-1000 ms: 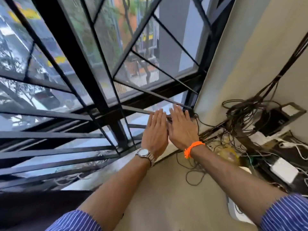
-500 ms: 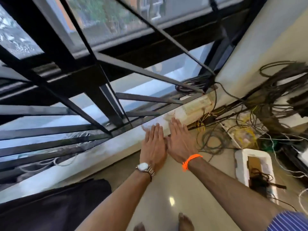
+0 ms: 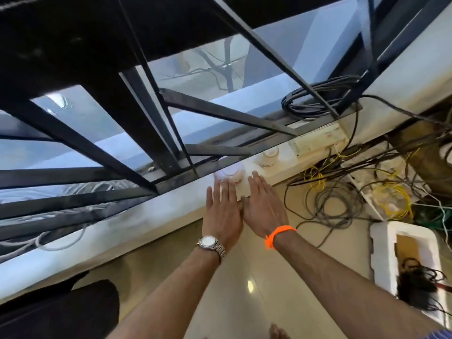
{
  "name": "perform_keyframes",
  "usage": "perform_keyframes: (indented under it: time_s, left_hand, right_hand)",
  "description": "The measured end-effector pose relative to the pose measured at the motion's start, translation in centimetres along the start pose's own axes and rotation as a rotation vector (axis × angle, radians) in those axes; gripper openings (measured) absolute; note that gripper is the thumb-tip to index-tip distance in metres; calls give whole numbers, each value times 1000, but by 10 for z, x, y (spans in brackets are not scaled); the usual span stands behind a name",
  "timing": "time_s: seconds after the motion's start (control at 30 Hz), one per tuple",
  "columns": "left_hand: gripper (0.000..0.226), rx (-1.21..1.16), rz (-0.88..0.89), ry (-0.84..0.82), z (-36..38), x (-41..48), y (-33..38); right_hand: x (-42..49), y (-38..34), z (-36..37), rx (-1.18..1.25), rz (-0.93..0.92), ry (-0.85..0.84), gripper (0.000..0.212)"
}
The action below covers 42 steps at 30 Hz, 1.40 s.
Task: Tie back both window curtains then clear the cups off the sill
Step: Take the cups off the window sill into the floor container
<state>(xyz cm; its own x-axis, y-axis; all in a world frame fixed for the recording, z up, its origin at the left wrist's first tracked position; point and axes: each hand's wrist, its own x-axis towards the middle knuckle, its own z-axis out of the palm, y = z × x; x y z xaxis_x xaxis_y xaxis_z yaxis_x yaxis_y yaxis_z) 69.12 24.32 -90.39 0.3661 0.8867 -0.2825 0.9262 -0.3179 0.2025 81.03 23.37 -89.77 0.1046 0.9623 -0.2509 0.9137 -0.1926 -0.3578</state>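
Both flat hands, left hand (image 3: 223,212) and right hand (image 3: 265,207), have dropped from the window grille to the white sill's nearest clear plastic cup (image 3: 229,174), thumbs now apart.

Daylight is pouring in through the window glass (image 3: 215,67), leaving the black grille bars (image 3: 156,133) reading as near-silhouettes against it. The white sill (image 3: 146,216) is glowing pale and slightly washed out, and the clear cups on it are smearing into soft blurs. A small bright glare spot is shining on the glossy floor tile (image 3: 250,286). Straight bars are bowing toward the frame edges, and the lower left corner is sinking into deep shadow.
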Motion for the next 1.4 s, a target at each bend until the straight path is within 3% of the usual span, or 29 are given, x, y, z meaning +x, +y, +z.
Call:
perform_keyframes:
  time_s: [0.2, 0.37, 0.5, 0.87, 1.1, 1.27, 1.4]
  left_hand:
    - [80, -49, -138, 52, 15, 34, -24]
    - [72, -51, -158, 138, 31, 56, -41]
    - [66, -136, -98, 214, 45, 63, -53]
    - [43, -288, 31, 406, 61, 85, -61]
    - [35, -399, 2, 418, 59, 86, -61]
    - [52, -457, -10, 388, 59, 72, -56]
    - [79, -438, -6, 315, 59, 53, -52]
  right_hand:
    - [29, 23, 6, 98, 59, 42, 63]
    - [47, 32, 15, 192, 40, -6, 83]
    - [66, 37, 29, 258, 12, -57, 86]
    - [104, 36, 45, 133, -161, -22, 59]
    - [102, 39, 39, 120, -174, -18, 60]
    - [88, 42, 32, 105, -225, 23, 66]
    - [69, 40, 20, 124, -200, -59, 94]
